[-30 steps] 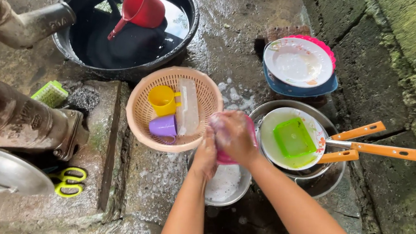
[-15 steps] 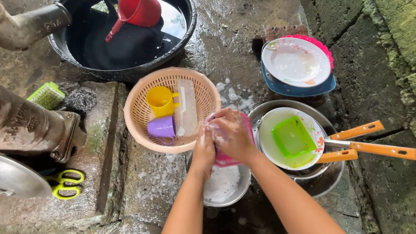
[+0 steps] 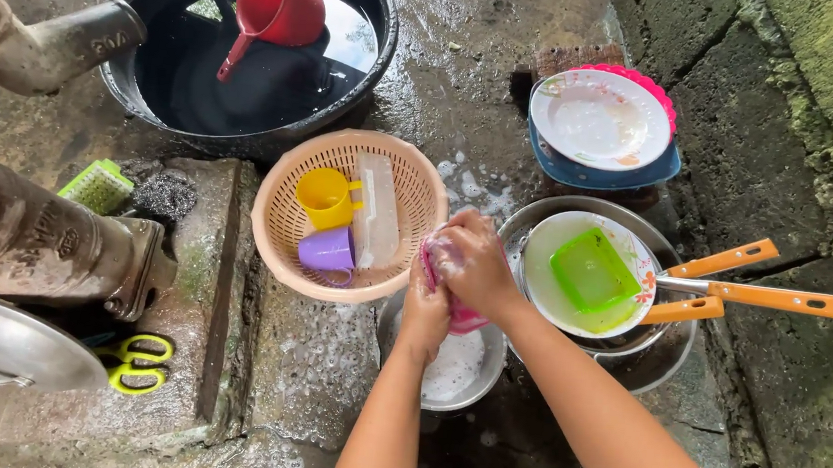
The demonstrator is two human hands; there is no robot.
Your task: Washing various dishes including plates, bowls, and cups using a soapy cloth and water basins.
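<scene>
My left hand [image 3: 425, 305] and my right hand [image 3: 472, 261] are pressed together around a pink cup [image 3: 464, 318] covered in soap foam, held over a small metal bowl [image 3: 445, 367] of soapy water. The right hand's fingers wrap over the cup's top. The left hand grips it from below. Just to the left stands a peach plastic basket [image 3: 277, 222] holding a yellow cup [image 3: 322, 196], a purple cup [image 3: 328, 250] and a clear rectangular lid [image 3: 375, 210].
A black basin [image 3: 250, 69] of water with a red dipper [image 3: 276, 1] lies at the back. Right: metal pans with orange handles [image 3: 733, 290], a white plate [image 3: 584, 274] with a green container [image 3: 594, 270], stacked plates [image 3: 602, 120]. Left: a metal pump [image 3: 25, 230], pot lid [image 3: 5, 344], scissors [image 3: 134, 360].
Both hands have kept rubbing the pink cup in about the same place; the fingers shifted slightly. Nothing else moved.
</scene>
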